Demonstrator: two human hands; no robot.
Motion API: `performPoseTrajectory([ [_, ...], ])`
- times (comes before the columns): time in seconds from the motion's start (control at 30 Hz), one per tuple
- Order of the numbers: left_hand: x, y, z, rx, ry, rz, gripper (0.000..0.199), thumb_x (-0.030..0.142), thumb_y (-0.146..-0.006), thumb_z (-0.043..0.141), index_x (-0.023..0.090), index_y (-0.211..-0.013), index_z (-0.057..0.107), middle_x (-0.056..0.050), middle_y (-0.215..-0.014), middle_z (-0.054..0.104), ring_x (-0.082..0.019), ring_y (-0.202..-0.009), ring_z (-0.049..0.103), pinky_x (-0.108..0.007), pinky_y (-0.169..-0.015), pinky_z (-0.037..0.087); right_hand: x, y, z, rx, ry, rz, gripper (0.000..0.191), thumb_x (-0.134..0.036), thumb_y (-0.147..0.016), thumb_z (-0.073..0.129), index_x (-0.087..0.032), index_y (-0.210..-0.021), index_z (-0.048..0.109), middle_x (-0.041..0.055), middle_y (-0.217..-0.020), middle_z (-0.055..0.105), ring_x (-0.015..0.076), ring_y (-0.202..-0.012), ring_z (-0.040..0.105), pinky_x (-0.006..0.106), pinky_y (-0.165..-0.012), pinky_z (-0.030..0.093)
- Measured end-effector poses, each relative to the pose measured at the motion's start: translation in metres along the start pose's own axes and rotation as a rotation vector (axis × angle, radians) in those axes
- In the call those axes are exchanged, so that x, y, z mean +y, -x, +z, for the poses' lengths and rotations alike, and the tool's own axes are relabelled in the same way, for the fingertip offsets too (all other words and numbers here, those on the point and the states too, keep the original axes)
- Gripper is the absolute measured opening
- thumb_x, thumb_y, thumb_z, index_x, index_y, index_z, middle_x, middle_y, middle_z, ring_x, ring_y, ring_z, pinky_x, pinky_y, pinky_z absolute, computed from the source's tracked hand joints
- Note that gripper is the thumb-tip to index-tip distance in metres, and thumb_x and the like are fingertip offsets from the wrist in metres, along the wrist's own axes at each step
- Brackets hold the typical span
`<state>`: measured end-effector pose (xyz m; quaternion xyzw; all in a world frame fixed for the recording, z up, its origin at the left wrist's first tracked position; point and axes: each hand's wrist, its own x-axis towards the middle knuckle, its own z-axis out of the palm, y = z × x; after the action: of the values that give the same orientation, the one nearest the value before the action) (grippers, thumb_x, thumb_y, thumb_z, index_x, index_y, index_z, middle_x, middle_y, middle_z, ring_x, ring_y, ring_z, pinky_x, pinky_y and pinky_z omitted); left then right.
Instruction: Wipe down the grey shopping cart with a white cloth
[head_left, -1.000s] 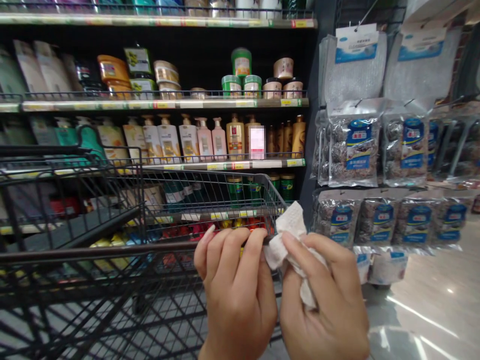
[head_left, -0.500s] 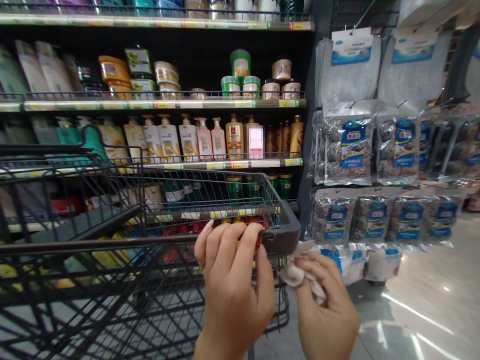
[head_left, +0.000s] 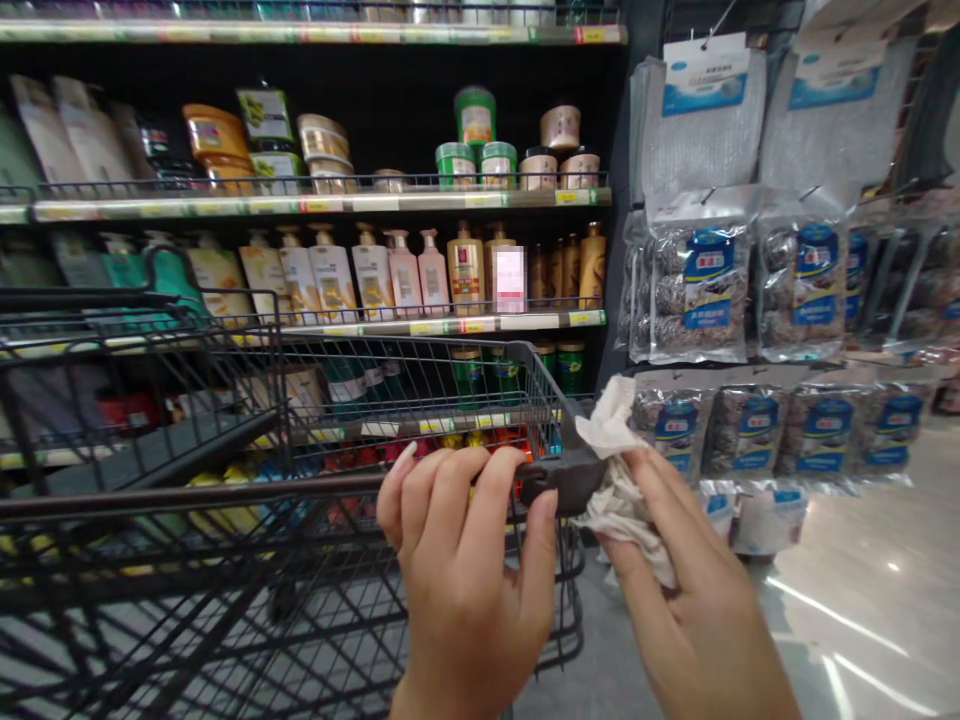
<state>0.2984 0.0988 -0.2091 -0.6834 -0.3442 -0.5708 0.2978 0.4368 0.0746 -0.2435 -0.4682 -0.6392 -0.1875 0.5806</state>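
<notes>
Tissue (head_left: 619,505), white and crumpled, pinched between thumb and fingers of your right hand (head_left: 701,590), held up against the grey corner (head_left: 559,483) of the shopping cart (head_left: 169,452). Your left hand (head_left: 472,575), just left of those fingers, hooks four fingertips over the cart's top rail (head_left: 262,493), thumb spread apart from them; pump bottles (head_left: 334,275) stand beyond your left fingers, scourer packets (head_left: 712,285) hang beyond your right ones.

Left hand (head_left: 472,580) grips the cart rim (head_left: 315,488), right hand (head_left: 701,590) holds tissue (head_left: 628,505) against its corner (head_left: 566,485).
</notes>
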Motion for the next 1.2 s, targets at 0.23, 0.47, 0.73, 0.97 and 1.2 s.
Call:
performPoseTrajectory([
  [0.23,0.000,0.002,0.002,-0.027,-0.035,-0.018,0.018,0.021,-0.081,0.060,0.015,-0.099,0.059,-0.006,-0.088,0.059,-0.021,-0.094,0.052,-0.043,-0.105,0.029,0.002,0.010,0.015,0.134,0.026,0.056,0.026,-0.029,-0.091,0.053,-0.016,-0.110,0.063,0.0093,-0.109,0.070,0.0195,-0.101,0.066,0.031,-0.085,0.054],
  [0.47,-0.003,0.003,0.001,-0.032,-0.049,0.008,0.019,0.021,-0.081,0.061,0.015,-0.099,0.059,-0.007,-0.088,0.059,-0.023,-0.093,0.052,-0.046,-0.105,0.028,0.004,0.033,0.034,0.090,-0.128,0.163,0.013,-0.022,-0.088,0.055,-0.020,-0.096,0.065,0.0050,-0.096,0.071,0.0179,-0.090,0.067,0.029,-0.076,0.053],
  [0.73,-0.004,0.001,0.002,-0.037,-0.059,0.029,0.019,0.021,-0.081,0.062,0.015,-0.099,0.059,-0.007,-0.089,0.059,-0.023,-0.092,0.051,-0.046,-0.104,0.029,-0.008,0.006,0.002,0.461,-0.178,0.459,0.017,-0.038,-0.082,0.065,-0.021,-0.086,0.068,0.0043,-0.090,0.070,0.0187,-0.084,0.067,0.029,-0.073,0.053],
  [0.97,-0.005,0.002,0.002,-0.041,-0.069,0.043,0.022,0.021,-0.080,0.060,0.014,-0.101,0.058,-0.009,-0.089,0.059,-0.025,-0.093,0.052,-0.051,-0.103,0.030,-0.002,-0.026,0.038,0.374,-0.723,0.448,0.032,-0.033,-0.088,0.059,-0.025,-0.119,0.063,0.0071,-0.130,0.061,0.0215,-0.115,0.060,0.038,-0.095,0.050],
  [1.2,-0.005,0.002,-0.001,-0.067,-0.090,0.029,0.023,0.023,-0.081,0.058,0.019,-0.104,0.056,-0.008,-0.091,0.057,-0.025,-0.093,0.052,-0.054,-0.103,0.030,0.008,0.000,0.044,0.192,-0.798,0.434,0.034,-0.030,-0.091,0.054,-0.029,-0.124,0.061,0.0058,-0.131,0.061,0.0216,-0.117,0.060,0.042,-0.098,0.051],
])
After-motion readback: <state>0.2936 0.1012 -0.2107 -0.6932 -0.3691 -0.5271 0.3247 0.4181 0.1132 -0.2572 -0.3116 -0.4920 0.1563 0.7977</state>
